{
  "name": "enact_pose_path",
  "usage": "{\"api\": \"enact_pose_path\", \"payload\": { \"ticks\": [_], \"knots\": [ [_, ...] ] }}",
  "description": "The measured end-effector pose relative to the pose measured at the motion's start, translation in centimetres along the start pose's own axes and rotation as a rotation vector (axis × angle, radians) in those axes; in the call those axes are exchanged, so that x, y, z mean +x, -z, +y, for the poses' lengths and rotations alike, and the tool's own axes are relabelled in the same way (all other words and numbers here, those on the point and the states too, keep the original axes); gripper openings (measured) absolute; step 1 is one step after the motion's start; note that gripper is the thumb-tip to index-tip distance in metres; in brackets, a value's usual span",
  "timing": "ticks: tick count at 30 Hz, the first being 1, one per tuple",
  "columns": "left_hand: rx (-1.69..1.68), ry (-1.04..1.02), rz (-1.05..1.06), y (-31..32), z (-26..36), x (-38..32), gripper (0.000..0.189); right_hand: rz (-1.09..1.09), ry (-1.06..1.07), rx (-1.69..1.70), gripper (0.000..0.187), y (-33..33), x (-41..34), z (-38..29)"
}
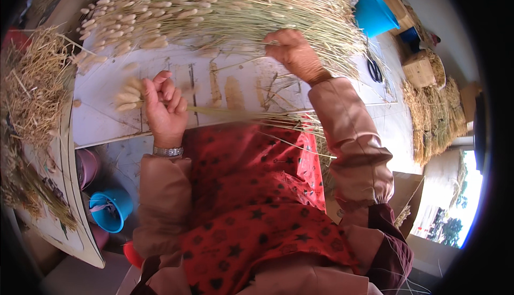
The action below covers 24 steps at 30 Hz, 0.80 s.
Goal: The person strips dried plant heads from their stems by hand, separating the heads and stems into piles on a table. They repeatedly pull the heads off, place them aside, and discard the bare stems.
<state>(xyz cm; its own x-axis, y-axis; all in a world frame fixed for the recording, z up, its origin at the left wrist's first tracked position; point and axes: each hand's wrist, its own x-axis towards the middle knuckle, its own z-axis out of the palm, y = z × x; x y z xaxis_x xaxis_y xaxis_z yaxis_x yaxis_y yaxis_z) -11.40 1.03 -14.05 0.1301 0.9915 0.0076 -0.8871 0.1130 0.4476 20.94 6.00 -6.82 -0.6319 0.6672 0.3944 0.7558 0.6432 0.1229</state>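
Observation:
My left hand [166,102] is closed around a small bunch of dried bunny-tail grass [129,94], its fluffy heads pointing left and its long stems running right across my red apron [257,174]. To the upper right, my right hand [291,52] is at the near edge of a large spread of dried grass stems [241,18]. Its fingers are bent at the stems; whether they pinch one is not clear. The fluffy heads [132,18] of that spread lie towards the left on the white table [104,122].
Black-handled scissors [374,70] lie at the table's right, near a blue bucket [375,14]. Straw [36,90] is heaped at the left. Another blue bucket [112,210] stands below the table's left side. Tied grass bundles [435,122] and a cardboard box [419,70] are at the far right.

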Motion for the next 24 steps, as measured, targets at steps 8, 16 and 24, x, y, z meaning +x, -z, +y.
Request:
{"api": "enact_pose_path", "payload": {
  "ticks": [8,16,24],
  "knots": [
    [0.009,-0.006,0.002,-0.5,-0.3,-0.4,0.035,0.181,-0.006,0.007,0.020,6.2,4.6,-5.5],
    [0.009,-0.076,-0.127,-0.4,-0.5,-1.0,0.052,0.024,-0.103,0.278,0.019,3.2,1.8,-14.2],
    [0.028,-0.025,-0.032,-0.7,-0.3,-0.9,0.036,-0.103,-0.047,0.388,0.015,0.4,0.3,-16.4]
  ]
}}
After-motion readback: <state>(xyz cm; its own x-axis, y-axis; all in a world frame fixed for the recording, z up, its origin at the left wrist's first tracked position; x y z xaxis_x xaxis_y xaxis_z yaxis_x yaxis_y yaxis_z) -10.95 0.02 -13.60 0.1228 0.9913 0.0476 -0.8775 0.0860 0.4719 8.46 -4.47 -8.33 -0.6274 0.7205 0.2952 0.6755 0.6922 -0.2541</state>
